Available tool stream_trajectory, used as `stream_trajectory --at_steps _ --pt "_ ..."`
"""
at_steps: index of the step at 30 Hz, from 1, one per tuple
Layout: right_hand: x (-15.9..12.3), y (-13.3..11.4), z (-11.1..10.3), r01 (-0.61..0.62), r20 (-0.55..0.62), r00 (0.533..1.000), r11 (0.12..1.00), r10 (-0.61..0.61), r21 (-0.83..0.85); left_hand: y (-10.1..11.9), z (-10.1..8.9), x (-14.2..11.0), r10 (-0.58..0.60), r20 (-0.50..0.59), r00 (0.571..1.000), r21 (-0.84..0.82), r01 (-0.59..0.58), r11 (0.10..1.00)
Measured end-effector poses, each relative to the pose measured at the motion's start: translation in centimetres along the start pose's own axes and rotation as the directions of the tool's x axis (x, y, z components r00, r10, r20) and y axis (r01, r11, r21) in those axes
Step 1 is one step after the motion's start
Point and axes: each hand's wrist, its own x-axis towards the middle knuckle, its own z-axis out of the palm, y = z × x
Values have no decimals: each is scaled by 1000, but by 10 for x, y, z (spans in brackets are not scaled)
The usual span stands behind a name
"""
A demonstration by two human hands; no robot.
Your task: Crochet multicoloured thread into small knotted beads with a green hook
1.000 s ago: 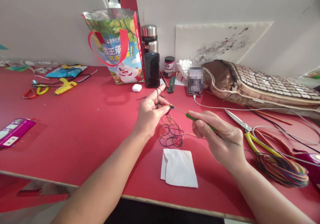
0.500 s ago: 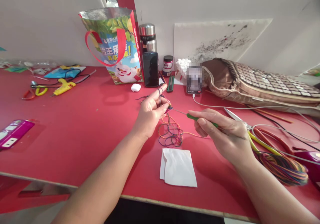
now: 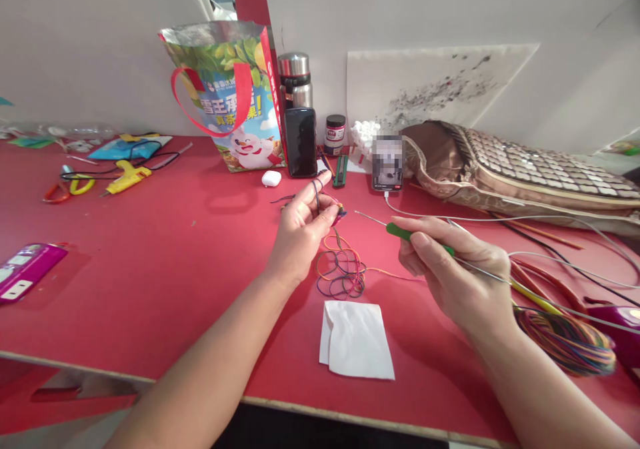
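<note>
My left hand (image 3: 303,225) is closed in a pinch on a small knot of multicoloured thread (image 3: 339,213), with a dark strand looped over its forefinger. Loose coils of that thread (image 3: 341,273) lie on the red table (image 3: 150,262) just below it. My right hand (image 3: 453,272) grips a thin metal crochet hook with a green grip (image 3: 400,231). The hook's tip points left and hangs a short way right of the knot, apart from it. A folded white paper (image 3: 356,339) lies near the table's front edge between my arms.
Yellow-handled scissors (image 3: 530,293) and a bundle of multicoloured thread (image 3: 567,340) lie at the right by a beige bag (image 3: 520,169). Two phones (image 3: 301,141), a flask (image 3: 296,81), a printed gift bag (image 3: 227,95) and a white earbud case (image 3: 271,178) stand at the back. A glue gun (image 3: 125,175) lies far left.
My right hand has drawn the hook rightward, so its tip has left the knot in my left hand. My left hand has stayed in place.
</note>
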Motion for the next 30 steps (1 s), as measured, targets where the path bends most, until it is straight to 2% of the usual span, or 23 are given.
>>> stream_trajectory --at_steps 6,11,16,24,30 --pt "-1 -2 1 -13 -20 1000 1000 12 -12 -8 2 2 -51 28 998 -118 54 992" --pt "0 3 -1 -47 -90 995 996 40 -81 -14 1 2 -11 30 999 -108 14 994" --pt "2 2 -1 -60 -143 988 998 62 14 -14 2 1 -6 40 999 -98 10 995" --pt "2 -3 -1 -35 -66 997 998 39 54 -14 4 -2 -52 93 994 -169 67 983" --pt "1 -3 -2 -14 -82 997 1000 14 6 -13 6 -4 -25 142 989 -205 54 977"
